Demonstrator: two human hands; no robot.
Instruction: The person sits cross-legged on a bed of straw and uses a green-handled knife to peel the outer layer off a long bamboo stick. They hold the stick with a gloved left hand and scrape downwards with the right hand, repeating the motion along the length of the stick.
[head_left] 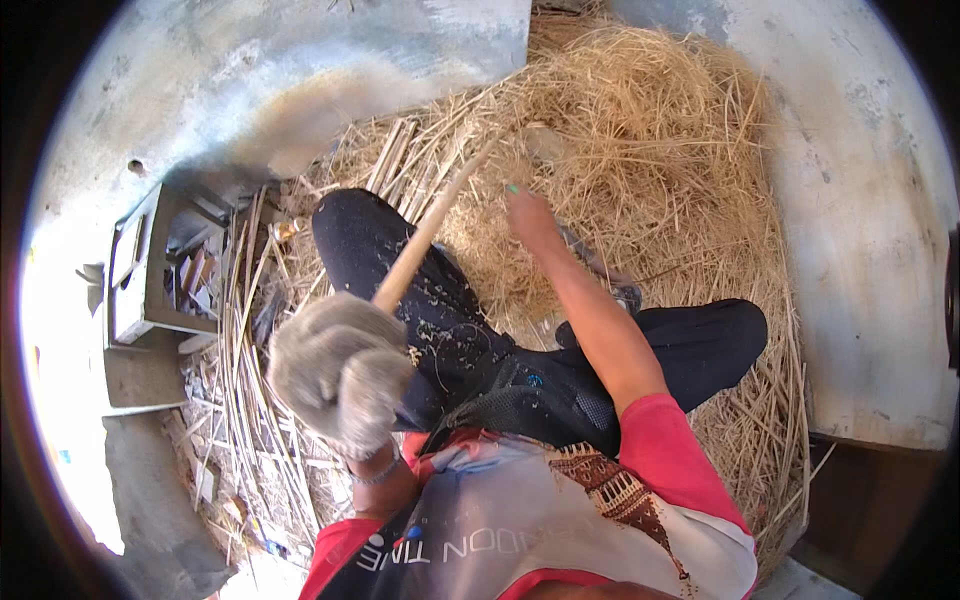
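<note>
I sit on the ground with my legs in dark trousers (450,320) stretched into a pile of pale straw-like shavings (650,140). My left hand (340,370), in a grey knit glove, is closed around the near end of a long pale wooden stick (425,235) that slants up and away to the right. My bare right hand (530,215) is stretched out over the shavings, just right of the stick's far part. Blur hides its fingers, and I cannot tell if it holds anything. A grey metal tool (605,270) lies by my right forearm.
Several long thin split strips (245,330) lie in a bundle at my left. Beyond them stands a small grey wooden stool or box (145,275). Bare concrete floor (860,250) surrounds the shavings, with a dark drop (870,510) at lower right.
</note>
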